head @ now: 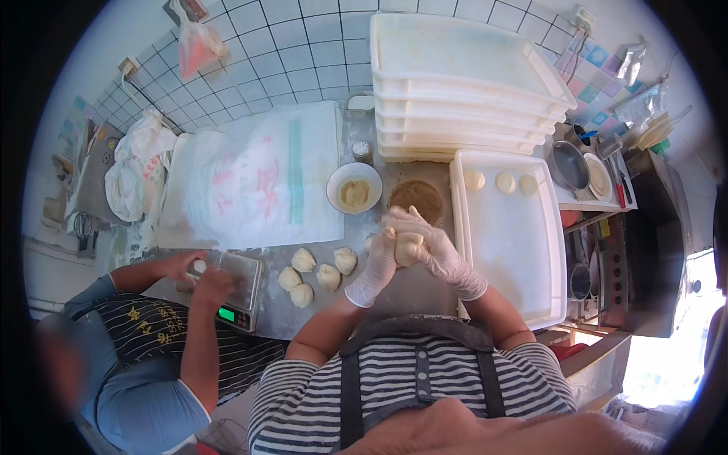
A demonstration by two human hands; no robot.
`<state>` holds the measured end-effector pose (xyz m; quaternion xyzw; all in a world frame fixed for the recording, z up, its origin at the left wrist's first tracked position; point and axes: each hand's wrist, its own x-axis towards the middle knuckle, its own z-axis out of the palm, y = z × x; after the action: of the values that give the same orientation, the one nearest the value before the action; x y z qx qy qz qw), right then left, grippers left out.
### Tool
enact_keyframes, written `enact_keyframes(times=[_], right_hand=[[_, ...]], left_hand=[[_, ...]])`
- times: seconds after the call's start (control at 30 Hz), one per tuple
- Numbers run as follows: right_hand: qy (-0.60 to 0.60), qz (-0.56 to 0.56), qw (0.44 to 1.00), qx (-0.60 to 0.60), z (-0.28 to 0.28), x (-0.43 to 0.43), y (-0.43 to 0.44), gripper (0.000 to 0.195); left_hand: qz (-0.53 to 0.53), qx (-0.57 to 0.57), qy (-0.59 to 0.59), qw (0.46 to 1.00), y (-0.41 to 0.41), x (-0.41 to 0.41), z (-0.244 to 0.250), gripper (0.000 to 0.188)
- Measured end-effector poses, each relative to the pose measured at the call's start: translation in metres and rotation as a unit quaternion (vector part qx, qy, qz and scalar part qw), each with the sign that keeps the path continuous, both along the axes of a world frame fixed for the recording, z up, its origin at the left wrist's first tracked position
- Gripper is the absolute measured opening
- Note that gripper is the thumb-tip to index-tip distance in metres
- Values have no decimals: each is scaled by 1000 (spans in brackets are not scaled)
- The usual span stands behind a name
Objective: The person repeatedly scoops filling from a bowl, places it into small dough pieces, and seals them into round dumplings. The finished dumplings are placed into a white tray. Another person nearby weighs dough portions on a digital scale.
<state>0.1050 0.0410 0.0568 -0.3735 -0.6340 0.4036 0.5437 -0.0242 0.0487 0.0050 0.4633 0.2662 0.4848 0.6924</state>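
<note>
Between my two gloved hands is a ball of pale dough (407,251), held above the steel worktop. My left hand (380,263) presses it from the left, and my right hand (437,250) wraps over it from the right. Just beyond my fingers lies a round container of brown filling (418,196). Beside it stands a white bowl (355,189) with a pale brown substance inside. Several dough pieces (329,277) rest on the worktop to my left. A white tray (506,244) on my right carries three round dough pieces (505,182) along its far end.
Stacked white trays (455,108) rise behind the worktop. At left, a co-worker's hands (211,278) handle a small dough piece near a digital scale (239,284). A printed white cloth or sack (256,176) covers the back left. Pans (569,165) and a knife sit far right.
</note>
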Motion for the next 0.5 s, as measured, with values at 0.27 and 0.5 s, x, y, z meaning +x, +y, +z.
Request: enact_keyframes(times=[0.27,0.5], right_hand=[[-23,-1,1000,-16,-1,6,-9,35],[-46,7,983,-176,-13,20,-7,29]], left_hand=[[23,20,68,997,-6,1,-13,63],[-35,-142,-88,985,-11,7,-1,67]])
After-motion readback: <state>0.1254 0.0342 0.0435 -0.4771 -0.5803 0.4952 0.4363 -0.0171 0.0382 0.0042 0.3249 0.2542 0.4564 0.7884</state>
